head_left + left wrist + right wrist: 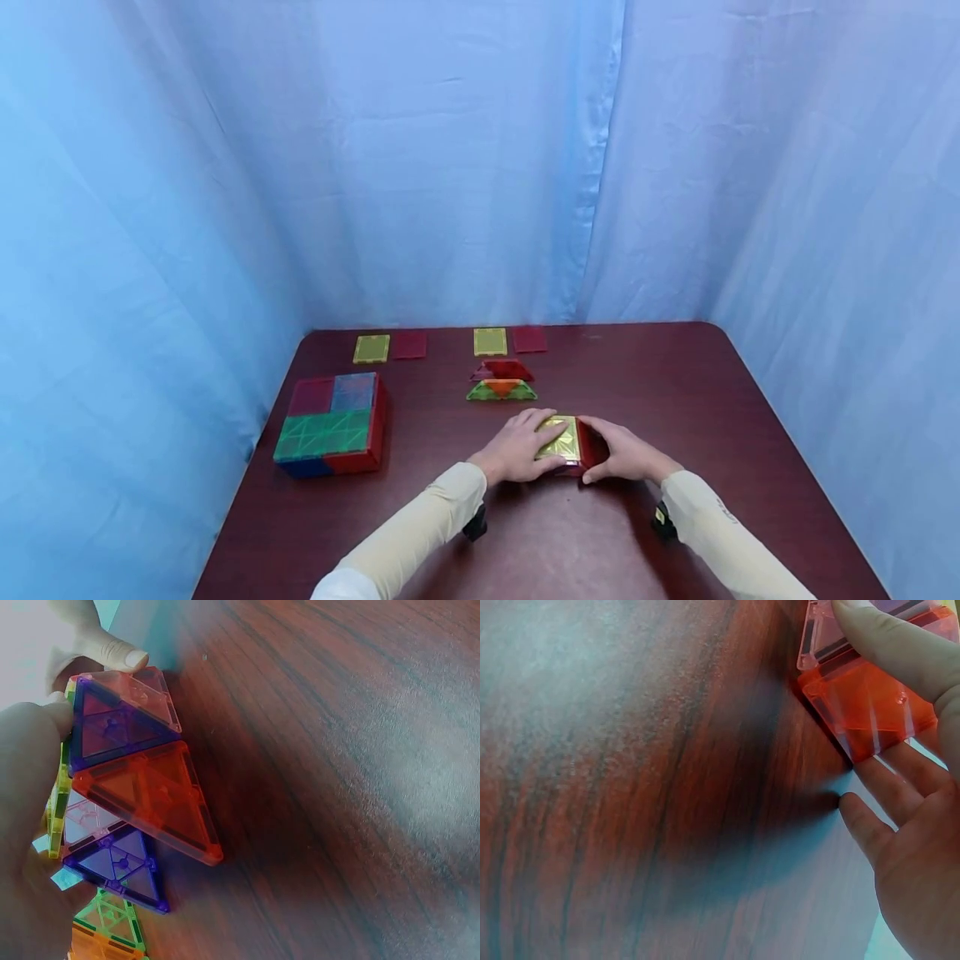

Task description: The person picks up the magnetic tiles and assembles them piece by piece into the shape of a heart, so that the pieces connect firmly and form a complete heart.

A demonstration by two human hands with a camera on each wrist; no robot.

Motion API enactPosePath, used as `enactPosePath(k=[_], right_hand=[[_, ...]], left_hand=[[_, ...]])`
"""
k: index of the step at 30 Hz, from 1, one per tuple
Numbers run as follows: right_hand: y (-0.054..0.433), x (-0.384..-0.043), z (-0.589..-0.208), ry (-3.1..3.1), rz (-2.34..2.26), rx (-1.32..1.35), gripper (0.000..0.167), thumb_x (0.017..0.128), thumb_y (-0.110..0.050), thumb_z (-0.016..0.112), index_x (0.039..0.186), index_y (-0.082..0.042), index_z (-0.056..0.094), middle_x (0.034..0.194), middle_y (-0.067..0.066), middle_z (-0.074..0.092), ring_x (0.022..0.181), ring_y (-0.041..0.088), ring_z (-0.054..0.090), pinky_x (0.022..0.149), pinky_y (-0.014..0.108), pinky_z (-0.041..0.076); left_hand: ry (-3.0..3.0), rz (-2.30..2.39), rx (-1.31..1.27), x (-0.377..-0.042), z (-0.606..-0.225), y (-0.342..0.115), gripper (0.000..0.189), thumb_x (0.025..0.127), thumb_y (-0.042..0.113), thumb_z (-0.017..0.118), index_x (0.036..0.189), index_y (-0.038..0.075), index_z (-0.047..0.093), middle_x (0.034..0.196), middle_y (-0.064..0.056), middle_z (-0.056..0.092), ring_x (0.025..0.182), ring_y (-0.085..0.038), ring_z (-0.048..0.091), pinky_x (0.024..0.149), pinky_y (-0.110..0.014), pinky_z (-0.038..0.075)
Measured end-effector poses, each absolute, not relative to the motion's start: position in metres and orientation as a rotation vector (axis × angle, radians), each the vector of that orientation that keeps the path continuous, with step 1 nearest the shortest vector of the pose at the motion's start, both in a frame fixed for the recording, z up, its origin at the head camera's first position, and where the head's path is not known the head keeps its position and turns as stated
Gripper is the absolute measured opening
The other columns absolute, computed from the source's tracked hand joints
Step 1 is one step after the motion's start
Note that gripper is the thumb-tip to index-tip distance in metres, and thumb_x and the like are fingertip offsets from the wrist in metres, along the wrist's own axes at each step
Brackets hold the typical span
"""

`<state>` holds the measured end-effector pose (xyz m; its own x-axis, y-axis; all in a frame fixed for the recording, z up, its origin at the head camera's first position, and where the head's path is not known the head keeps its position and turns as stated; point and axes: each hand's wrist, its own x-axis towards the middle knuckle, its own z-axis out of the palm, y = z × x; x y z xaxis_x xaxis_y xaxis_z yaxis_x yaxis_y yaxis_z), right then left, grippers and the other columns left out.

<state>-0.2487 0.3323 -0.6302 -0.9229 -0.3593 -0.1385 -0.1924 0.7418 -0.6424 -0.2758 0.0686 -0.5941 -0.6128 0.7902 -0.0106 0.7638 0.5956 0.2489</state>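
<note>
In the head view, a small block of translucent magnetic tiles sits on the table near the front, with a yellow square tile (567, 446) on top. My left hand (519, 447) lies over the left part of this tile, fingers spread across it and thumb at its near edge. The right hand (628, 450) grips the block's red right side (591, 446), thumb in front and fingers behind. On the block's near face, the left wrist view shows a purple triangle tile (112, 724), an orange-red triangle tile (161, 795) and a blue triangle tile (120, 862).
A larger tile box, with a green top section (326, 432), stands at the left. Two trapezoid-shaped tile pieces, one red (512, 368) and one green and orange (501, 389), stand behind the hands. Yellow (371, 349) and red (409, 344) square tiles lie along the back edge.
</note>
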Motion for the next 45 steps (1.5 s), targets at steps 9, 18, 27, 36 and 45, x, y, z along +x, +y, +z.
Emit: enactPosePath(k=[9,18,27,36,45], right_hand=[[0.336,-0.24,-0.63,2.714,-0.95,-0.386,0.114,0.066,-0.05,0.093,0.155,-0.008,0.037,0.151,0.012,0.049,0.135,0.03,0.05,0.106,0.053,0.044],[0.331,-0.226,-0.632,2.691,-0.951,-0.345,0.115,0.066,-0.05,0.093,0.157,-0.008,0.036,0.153,0.012,0.047,0.141,0.033,0.045,0.111,0.056,0.04],[0.331,-0.215,-0.63,2.694,-0.946,-0.334,0.114,0.066,-0.052,0.092,0.156,-0.009,0.037,0.153,0.013,0.047,0.14,0.033,0.045,0.11,0.057,0.04],[0.327,-0.204,-0.633,2.707,-0.94,-0.342,0.113,0.068,-0.054,0.091,0.156,-0.009,0.036,0.154,0.014,0.047,0.142,0.034,0.044,0.111,0.058,0.039],[0.319,-0.198,-0.632,2.696,-0.946,-0.335,0.112,0.067,-0.051,0.092,0.156,-0.01,0.037,0.154,0.012,0.047,0.141,0.033,0.045,0.111,0.058,0.04]], left_hand=[[2.684,0.38,1.384,-0.279,-0.594,0.059,0.063,0.102,0.057,0.048,0.158,0.03,0.037,0.165,-0.002,0.031,0.152,-0.026,0.029,0.123,-0.042,0.03],[3.147,0.348,1.078,-0.355,-0.58,-0.031,0.031,0.096,0.023,0.059,0.123,0.007,0.062,0.115,-0.01,0.064,0.104,-0.027,0.062,0.093,-0.043,0.053],[3.045,0.202,0.591,-0.413,-0.551,-0.084,0.043,0.098,0.018,0.057,0.137,-0.002,0.056,0.139,-0.025,0.053,0.125,-0.041,0.054,0.102,-0.053,0.05],[2.915,0.153,0.449,-0.429,-0.548,-0.086,0.051,0.1,0.023,0.057,0.143,-0.003,0.051,0.148,-0.025,0.047,0.133,-0.042,0.05,0.106,-0.054,0.047],[2.775,0.187,0.335,-0.423,-0.579,-0.095,0.049,0.094,0.017,0.054,0.138,-0.005,0.057,0.149,-0.024,0.048,0.137,-0.041,0.047,0.108,-0.059,0.043]])
